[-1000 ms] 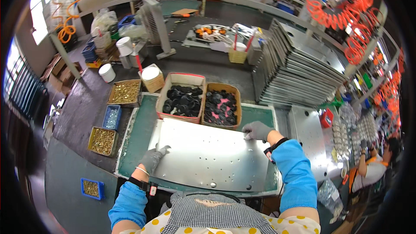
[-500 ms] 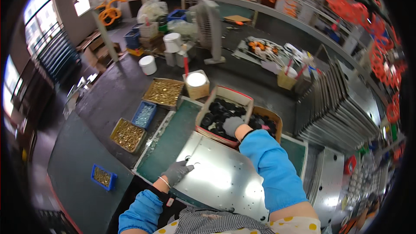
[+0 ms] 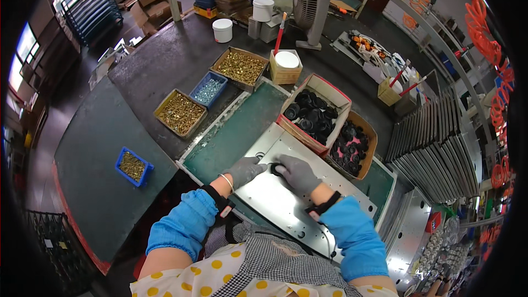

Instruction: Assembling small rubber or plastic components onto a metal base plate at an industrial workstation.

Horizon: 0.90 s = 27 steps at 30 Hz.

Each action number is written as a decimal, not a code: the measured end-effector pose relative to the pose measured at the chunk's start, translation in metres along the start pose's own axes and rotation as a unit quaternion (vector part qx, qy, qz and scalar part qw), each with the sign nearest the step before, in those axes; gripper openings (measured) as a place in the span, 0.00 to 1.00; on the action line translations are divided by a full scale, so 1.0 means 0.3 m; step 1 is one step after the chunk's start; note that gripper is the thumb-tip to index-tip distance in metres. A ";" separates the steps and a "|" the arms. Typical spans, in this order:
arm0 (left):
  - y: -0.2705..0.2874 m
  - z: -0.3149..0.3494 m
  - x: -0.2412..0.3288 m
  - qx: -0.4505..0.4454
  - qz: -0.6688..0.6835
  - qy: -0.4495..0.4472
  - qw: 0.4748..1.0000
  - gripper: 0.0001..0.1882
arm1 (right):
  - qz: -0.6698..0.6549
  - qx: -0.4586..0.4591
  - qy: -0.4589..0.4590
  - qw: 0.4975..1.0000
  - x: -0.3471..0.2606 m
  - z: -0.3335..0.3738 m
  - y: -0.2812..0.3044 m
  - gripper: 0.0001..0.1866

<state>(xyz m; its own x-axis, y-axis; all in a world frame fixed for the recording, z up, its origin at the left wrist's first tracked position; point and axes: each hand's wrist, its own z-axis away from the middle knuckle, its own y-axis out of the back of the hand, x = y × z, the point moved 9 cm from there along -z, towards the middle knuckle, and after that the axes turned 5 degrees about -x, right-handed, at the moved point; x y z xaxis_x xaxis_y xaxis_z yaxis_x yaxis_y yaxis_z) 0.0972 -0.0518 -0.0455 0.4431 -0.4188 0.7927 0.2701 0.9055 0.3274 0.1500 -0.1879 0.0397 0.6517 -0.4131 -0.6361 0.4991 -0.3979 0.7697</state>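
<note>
A shiny metal plate [image 3: 264, 201] with several holes lies in front of me on a green work surface [image 3: 220, 151]. My right hand [image 3: 300, 175], in a grey glove, pinches a small black round part [image 3: 276, 169] against the plate. Beside it, my left hand [image 3: 246, 172], gloved too, rests on the plate with its fingers stretched toward the part, close to a hole. Behind the plate stands an open white box with red edges [image 3: 301, 136], holding many black round parts [image 3: 313, 115]. A brown carton [image 3: 370, 166] at its right contains black and pink pieces.
Left of the green surface stand trays of gold-coloured fasteners [image 3: 180, 113] and a blue bin of silvery ones [image 3: 208, 91]. A small blue bin [image 3: 147, 174] sits on the left panel. A fan [image 3: 311, 5] stands at the back; stacked metal panels [image 3: 429, 140] rise at right.
My right hand has come out of the box of black parts and back over the plate with one part. The left hand stays by the hole. The view has shifted.
</note>
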 end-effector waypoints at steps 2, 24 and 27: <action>-0.001 0.000 0.011 -0.007 -0.025 -0.033 0.999 0.27 | 0.074 0.035 -0.041 0.996 0.024 -0.013 -0.055 0.12; -0.062 -0.113 -0.038 0.026 -0.188 -0.071 0.979 0.38 | 0.097 -0.064 -0.176 0.978 0.073 0.013 -0.133 0.22; -0.063 -0.130 -0.041 0.041 -0.130 -0.092 0.986 0.34 | 0.055 -0.003 -0.176 0.983 0.101 0.003 -0.125 0.23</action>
<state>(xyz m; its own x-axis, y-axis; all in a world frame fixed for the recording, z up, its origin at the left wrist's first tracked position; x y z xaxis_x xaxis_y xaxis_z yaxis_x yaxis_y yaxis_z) 0.1201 -0.0666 -0.0815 0.2033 -0.6249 0.7538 0.2802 0.7748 0.5668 0.1505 -0.1861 -0.0084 0.4648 -0.7116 -0.5268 0.4403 -0.3304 0.8348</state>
